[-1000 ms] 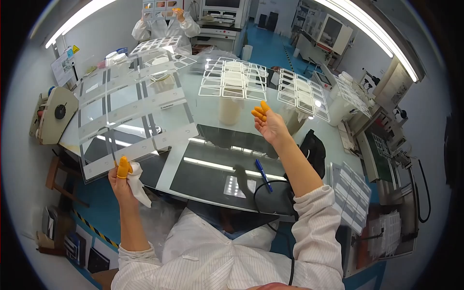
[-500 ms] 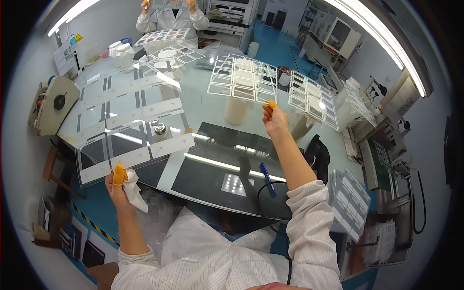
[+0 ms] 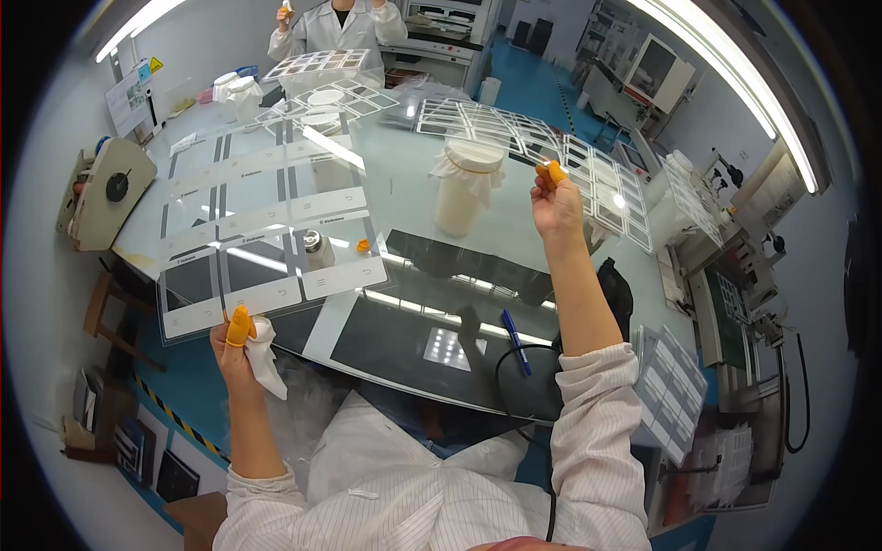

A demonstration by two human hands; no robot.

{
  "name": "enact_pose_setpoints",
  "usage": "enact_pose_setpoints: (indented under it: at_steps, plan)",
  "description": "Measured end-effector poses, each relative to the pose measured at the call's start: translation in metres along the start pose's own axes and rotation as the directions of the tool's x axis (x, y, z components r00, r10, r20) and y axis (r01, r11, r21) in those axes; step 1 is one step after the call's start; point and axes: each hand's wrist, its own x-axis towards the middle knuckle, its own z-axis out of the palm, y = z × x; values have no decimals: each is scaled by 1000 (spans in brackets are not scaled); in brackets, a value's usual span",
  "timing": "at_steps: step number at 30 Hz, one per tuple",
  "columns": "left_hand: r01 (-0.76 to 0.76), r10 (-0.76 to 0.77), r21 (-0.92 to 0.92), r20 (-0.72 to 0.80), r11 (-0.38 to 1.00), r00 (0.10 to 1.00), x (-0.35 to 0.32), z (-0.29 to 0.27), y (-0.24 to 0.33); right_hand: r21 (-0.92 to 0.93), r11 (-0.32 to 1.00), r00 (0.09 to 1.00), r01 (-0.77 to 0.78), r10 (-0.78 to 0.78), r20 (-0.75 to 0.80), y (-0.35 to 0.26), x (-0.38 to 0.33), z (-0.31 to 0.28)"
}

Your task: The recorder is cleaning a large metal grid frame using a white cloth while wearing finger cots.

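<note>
My left hand [image 3: 237,354], with orange finger cots, is closed on the near edge of a large clear sheet printed with grey and white panels [image 3: 335,280]. A crumpled white cloth [image 3: 266,363] hangs from the same hand. My right hand [image 3: 557,209], also in orange finger cots, pinches the near right corner of a clear sheet with white frames [image 3: 491,126]. That sheet is raised and seen at a slant above a cloth-covered white jar [image 3: 457,207]. Through the left sheet show a small metal-topped bottle [image 3: 313,241] and an orange finger cot [image 3: 363,245].
A second white-framed sheet [image 3: 602,188] rests on a support at the right. The dark glossy panel [image 3: 413,312] in front of me carries a blue pen [image 3: 516,342] and a black cable [image 3: 497,372]. A co-worker in a white coat [image 3: 335,32] stands across the table.
My right hand has moved up and to the right, raising the white-framed sheet off the jar, whose cloth top now shows. The left hand and its sheet shifted slightly right in view.
</note>
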Motion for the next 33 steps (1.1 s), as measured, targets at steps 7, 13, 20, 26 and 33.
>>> enact_pose_setpoints:
  at_steps: [7, 13, 20, 26, 33]
  plan:
    - [26, -23, -53, 61, 998, 998, 1, 29, -7, -4, 1000, 1000, 19, -19, -17, -26, -3, -13]
    - [57, -54, -54, 61, 997, 997, 2, 43, -9, 20, 998, 999, 53, -53, 10, -26, -5, -28]
    - [66, -62, -44, 79, 997, 995, -2, 49, -7, 90, 994, 998, 58, -57, -11, -65, -15, -54]
    - [127, -123, -33, 120, 991, 985, 3, 69, -15, 60, 992, 994, 111, -111, -15, -119, -15, -117]
    - [366, -365, 61, 323, 929, 873, 39, 144, -35, -55, 993, 990, 104, -108, -87, -144, 2, -203]
